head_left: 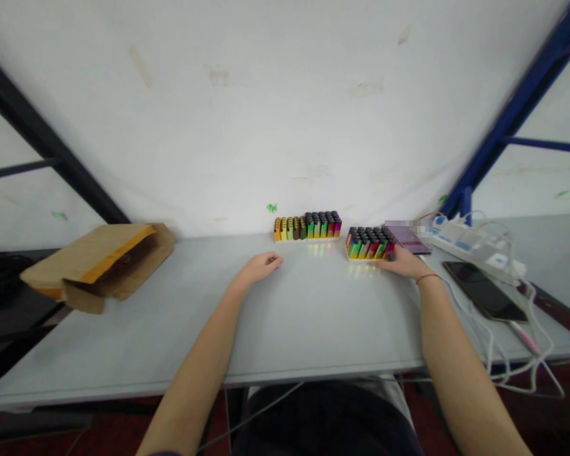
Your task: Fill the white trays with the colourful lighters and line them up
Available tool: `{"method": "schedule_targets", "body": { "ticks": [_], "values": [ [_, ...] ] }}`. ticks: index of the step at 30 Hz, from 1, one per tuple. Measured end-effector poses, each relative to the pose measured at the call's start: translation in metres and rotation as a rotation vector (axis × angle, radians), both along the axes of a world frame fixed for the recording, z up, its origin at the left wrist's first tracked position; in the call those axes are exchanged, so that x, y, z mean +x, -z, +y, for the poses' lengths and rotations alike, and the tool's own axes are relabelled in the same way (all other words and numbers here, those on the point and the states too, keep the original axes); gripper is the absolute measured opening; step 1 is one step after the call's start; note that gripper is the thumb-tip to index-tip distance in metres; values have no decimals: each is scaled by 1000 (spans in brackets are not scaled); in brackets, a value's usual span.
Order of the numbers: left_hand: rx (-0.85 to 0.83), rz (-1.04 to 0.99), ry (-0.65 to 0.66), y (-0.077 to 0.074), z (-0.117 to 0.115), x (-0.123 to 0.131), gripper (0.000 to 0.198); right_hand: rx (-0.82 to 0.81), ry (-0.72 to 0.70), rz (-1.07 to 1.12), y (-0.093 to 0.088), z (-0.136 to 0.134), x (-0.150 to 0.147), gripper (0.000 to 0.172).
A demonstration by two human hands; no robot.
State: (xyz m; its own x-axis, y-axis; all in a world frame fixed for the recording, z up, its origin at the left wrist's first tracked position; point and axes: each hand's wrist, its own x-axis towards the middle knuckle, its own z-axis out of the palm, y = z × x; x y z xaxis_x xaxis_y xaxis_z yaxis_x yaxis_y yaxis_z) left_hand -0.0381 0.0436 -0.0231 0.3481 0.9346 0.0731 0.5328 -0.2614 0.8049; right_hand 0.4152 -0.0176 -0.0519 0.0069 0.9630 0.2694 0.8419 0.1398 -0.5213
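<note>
My right hand (403, 263) grips the right side of a tray of lighters (369, 244) on the table, its thumb along the front edge. The lighters stand upright in rows, with black tops and bright multicoloured bodies. My left hand (261, 266) rests on the table to the left, fingers curled in, and no object shows in it. Against the wall, between and beyond my hands, stands another block of black-topped lighters (323, 226). Directly left of that block is a group of yellow, orange and dark lighters (290, 229).
On the left lies an opened brown cardboard package (99, 259). To the right are a flat purple-screened device (408, 239), a white power strip (475, 247) with tangled white cables, and a dark phone (484, 291). A blue metal post (508, 114) rises at the right.
</note>
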Motion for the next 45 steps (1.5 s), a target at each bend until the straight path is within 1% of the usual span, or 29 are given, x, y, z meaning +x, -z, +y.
{"method": "schedule_targets", "body": {
  "ticks": [2,3,8,10,12,16,19,24,28,30,33,35,36,38,39,40,43,45],
  "values": [
    [10,11,-4,0,0,0,20,-62,59,10,-1,2,-7,58],
    [17,28,-3,0,1,0,20,-67,96,4,-1,3,-11,59],
    [45,208,44,1,4,-1,29,-22,295,-68,-1,8,-28,72],
    [70,263,57,3,5,-1,34,-29,384,-113,0,12,-35,71],
    [96,298,66,4,6,-1,37,-39,451,-161,0,18,-42,65],
    [120,331,72,7,6,-1,38,-55,569,-216,3,35,-50,58],
    [127,353,73,7,5,1,37,-22,600,-199,4,48,-51,57],
    [148,417,61,8,3,5,33,-3,581,-125,1,68,-55,56],
    [165,467,54,9,3,7,32,-2,579,-86,1,77,-59,52],
    [168,489,45,9,2,8,32,2,574,-53,2,77,-61,52],
    [193,521,2,11,-3,15,33,35,593,25,4,72,-69,58],
    [257,544,-49,14,-9,23,32,112,682,59,4,65,-81,63],
    [294,555,-73,15,-12,27,31,135,727,55,3,60,-89,60],
    [342,568,-102,18,-18,34,34,123,774,39,2,50,-108,56],
    [346,570,-103,19,-20,37,35,110,760,31,0,44,-118,53],
    [341,571,-96,20,-21,39,37,98,693,7,-1,39,-129,47],
    [320,577,-68,22,-21,39,40,57,374,-117,-3,26,-158,32],
    [312,594,-57,23,-19,37,42,27,227,-213,-2,20,-175,31]
  ]
}}
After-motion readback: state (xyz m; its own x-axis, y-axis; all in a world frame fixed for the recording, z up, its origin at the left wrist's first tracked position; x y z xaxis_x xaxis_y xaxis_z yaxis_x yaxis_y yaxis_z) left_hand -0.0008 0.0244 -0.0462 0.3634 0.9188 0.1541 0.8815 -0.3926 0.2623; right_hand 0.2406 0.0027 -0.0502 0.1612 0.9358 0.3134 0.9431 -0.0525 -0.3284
